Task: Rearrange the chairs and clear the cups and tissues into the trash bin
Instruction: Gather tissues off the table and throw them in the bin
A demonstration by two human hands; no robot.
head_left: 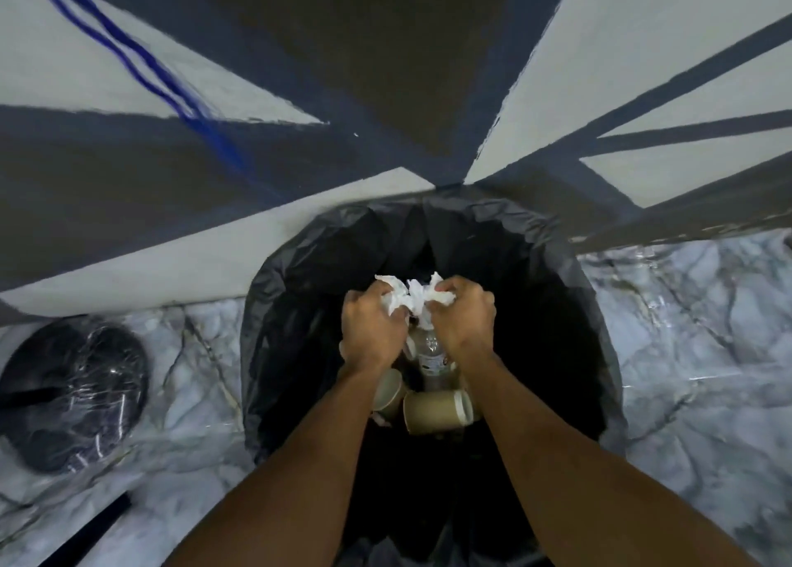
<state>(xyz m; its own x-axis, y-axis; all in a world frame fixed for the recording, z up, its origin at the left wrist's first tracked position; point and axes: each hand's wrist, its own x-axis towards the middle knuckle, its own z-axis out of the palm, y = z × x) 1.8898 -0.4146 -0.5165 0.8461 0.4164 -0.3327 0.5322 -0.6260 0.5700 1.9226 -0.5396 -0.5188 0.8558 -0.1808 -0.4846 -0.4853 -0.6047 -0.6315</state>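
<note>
While your left hand [373, 327] and right hand [462, 319] hover side by side over the round trash bin lined with a black plastic bag [274, 309], both sets of fingers are curled tight around crumpled white tissues [410, 300], so you look to be on the tissue-dumping step. Below them, at about six o'clock in the bin, lie tan ribbed paper cups [435, 410] and a clear plastic bottle [430, 354]; next, simply uncurl both fists and let the wads drop.

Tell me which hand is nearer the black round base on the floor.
Left. The left hand holds tissue over the trash bin, on the black round base's side; the right hand is farther away.
</note>
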